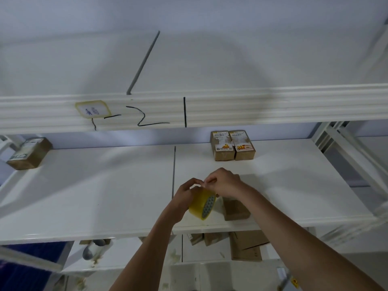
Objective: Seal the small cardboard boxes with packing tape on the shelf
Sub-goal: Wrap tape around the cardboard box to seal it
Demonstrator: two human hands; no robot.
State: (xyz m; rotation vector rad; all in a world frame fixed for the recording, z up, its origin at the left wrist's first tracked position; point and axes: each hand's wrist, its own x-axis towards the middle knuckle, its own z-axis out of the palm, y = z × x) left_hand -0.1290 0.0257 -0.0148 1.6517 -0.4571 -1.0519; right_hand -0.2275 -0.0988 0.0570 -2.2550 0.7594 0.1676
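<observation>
In the head view, a roll of yellowish translucent packing tape (202, 205) sits low and just right of the frame's centre, held above the front part of a white metal shelf board (105, 196). The left hand (185, 196) curls round the roll from its left side, fingers wrapped over the top of the rim. The right hand (224, 182) comes in from the right with its fingers drawn narrow, thumb and forefinger pinched together right at the roll's upper edge, touching the left hand's fingertips; whether they hold the tape's loose end is too small to tell. Just beside the roll, under the right wrist, a small plain brown cardboard box (235, 208) lies on the shelf board near its front edge. Farther back, right of centre, two small brown boxes with printed labels (233, 145) stand side by side, touching. At the left edge of the frame another labelled brown box (29, 153) rests on the same board, well apart from the hands. Above, a white beam (273, 106) crosses the frame, bearing a taped paper tag (92, 109) and black marker strokes.
</observation>
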